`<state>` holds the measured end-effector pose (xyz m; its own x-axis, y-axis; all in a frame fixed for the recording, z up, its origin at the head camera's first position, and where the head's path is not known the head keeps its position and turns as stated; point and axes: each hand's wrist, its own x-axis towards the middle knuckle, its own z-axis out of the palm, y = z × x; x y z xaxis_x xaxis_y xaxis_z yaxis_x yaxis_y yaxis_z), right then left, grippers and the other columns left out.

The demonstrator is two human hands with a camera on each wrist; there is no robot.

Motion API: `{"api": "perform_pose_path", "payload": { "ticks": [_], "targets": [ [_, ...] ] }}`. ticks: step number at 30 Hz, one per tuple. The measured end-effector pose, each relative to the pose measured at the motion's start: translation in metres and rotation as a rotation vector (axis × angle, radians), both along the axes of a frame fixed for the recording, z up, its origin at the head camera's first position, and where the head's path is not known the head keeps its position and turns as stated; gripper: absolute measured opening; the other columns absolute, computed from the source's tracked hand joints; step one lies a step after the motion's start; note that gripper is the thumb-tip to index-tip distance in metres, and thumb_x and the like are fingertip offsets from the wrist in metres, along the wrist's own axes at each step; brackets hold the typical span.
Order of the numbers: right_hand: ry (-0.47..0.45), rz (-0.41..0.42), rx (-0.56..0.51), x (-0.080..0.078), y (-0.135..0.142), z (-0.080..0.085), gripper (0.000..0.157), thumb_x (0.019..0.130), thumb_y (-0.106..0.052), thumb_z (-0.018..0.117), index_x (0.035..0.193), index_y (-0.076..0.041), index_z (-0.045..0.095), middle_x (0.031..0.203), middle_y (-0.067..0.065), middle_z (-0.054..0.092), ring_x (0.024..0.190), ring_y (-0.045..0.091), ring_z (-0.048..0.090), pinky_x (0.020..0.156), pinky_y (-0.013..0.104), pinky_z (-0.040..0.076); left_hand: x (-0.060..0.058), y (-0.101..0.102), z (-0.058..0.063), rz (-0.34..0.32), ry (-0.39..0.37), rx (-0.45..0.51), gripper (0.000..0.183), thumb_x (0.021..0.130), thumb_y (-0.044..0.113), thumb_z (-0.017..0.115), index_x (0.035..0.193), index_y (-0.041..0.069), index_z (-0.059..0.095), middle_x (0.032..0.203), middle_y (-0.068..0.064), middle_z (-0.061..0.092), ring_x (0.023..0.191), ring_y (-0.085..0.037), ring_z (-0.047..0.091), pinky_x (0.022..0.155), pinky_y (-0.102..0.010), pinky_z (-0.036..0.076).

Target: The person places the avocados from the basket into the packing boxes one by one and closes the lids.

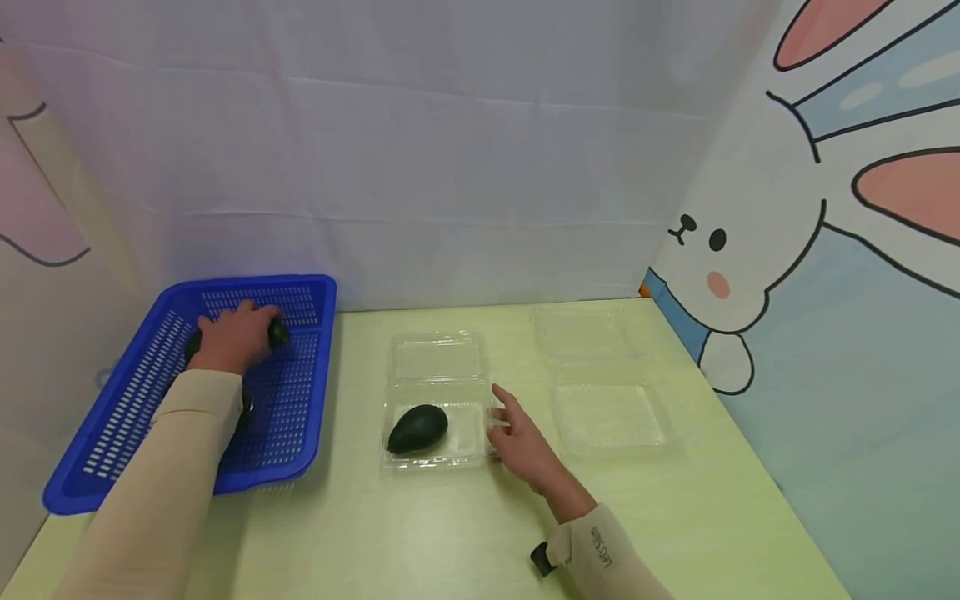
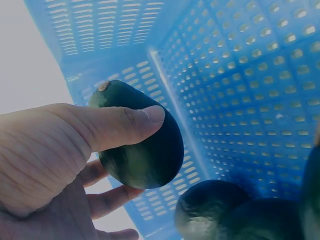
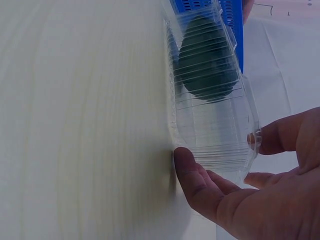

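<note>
Inside the blue basket, my left hand grips a dark green avocado, thumb across its top and fingers underneath. More avocados lie in the basket below it. Another dark avocado rests in the left part of the near half of a clear hinged plastic box, whose lid lies folded back. My right hand is at the box's right side, fingers loosely spread. In the right wrist view, fingertips touch the box's end wall near the table, and another digit meets its rim.
A second clear hinged box lies opened flat on the pale yellow table, to the right. Behind the table hangs a white cloth. A wall with a cartoon rabbit borders the right side.
</note>
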<state>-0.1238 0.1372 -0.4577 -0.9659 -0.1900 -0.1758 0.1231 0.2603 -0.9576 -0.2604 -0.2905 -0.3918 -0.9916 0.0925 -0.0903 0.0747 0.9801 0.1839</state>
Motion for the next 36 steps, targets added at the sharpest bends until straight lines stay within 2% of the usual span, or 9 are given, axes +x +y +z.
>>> {"api": "perform_pose_path", "payload": {
  "ticks": [12,25,36],
  "targets": [
    [0.001,-0.004,0.003,0.000,0.000,0.002,0.067,0.102,0.001,0.048,0.164,-0.009,0.025,0.150,0.031,0.043,0.116,0.034,0.056,0.075,0.042,0.055,0.004,0.003,0.016,0.008,0.110,0.030,0.056,0.089,0.000,0.066,0.143,0.000,0.050,0.139,-0.042,0.038,0.122,-0.071,0.035,0.100,-0.088,0.011],
    [0.010,-0.010,0.018,-0.001,-0.001,-0.001,0.066,0.101,0.002,0.049,0.163,-0.008,0.026,0.148,0.031,0.045,0.118,0.037,0.056,0.077,0.041,0.055,0.020,0.021,0.048,-0.015,0.212,0.044,0.054,0.094,0.000,0.062,0.146,0.003,0.048,0.139,-0.040,0.038,0.121,-0.068,0.037,0.102,-0.086,0.011],
    [0.008,-0.008,0.019,-0.001,-0.001,-0.002,0.066,0.101,0.002,0.048,0.163,-0.008,0.026,0.148,0.031,0.045,0.116,0.035,0.057,0.076,0.040,0.055,0.022,0.030,0.058,-0.023,0.226,0.042,0.055,0.094,0.001,0.064,0.147,0.004,0.048,0.141,-0.038,0.038,0.125,-0.066,0.035,0.105,-0.084,0.009]
  ]
}}
